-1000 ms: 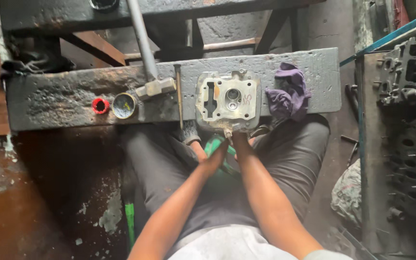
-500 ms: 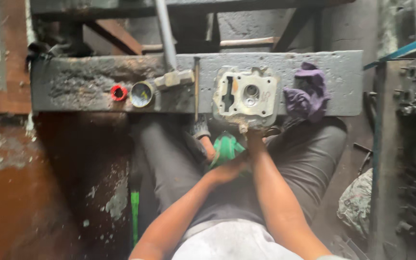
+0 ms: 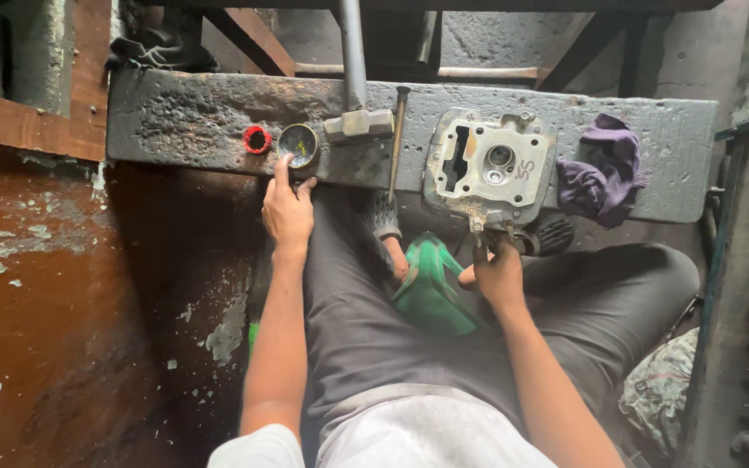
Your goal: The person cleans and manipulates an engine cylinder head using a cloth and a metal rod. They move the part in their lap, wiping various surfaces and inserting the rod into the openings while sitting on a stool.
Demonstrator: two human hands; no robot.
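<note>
— Right, eyes on the left hand: it's up at the near edge of the grey desk, left of centre in the frame, index finger stretched out and touching the rim of a small round tin. The other fingers are loosely spread, gripping nothing.

— And beside that tin?

— A little red cap just to its left, and a hammer to its right, head on the desk, handle running up out of the top of the frame. A thin rod lies just right of the hammer head.

— What's the right hand doing?

— Lower, right of centre, fingers curled in under the near edge of a metal cylinder head, which sits flat on the desk. It looks pinched on some small part there, but I can't tell exactly what it grips.

— Anything else?

— A purple rag bunched just right of the cylinder head, and something green between the person's knees, centre of the frame.
</note>
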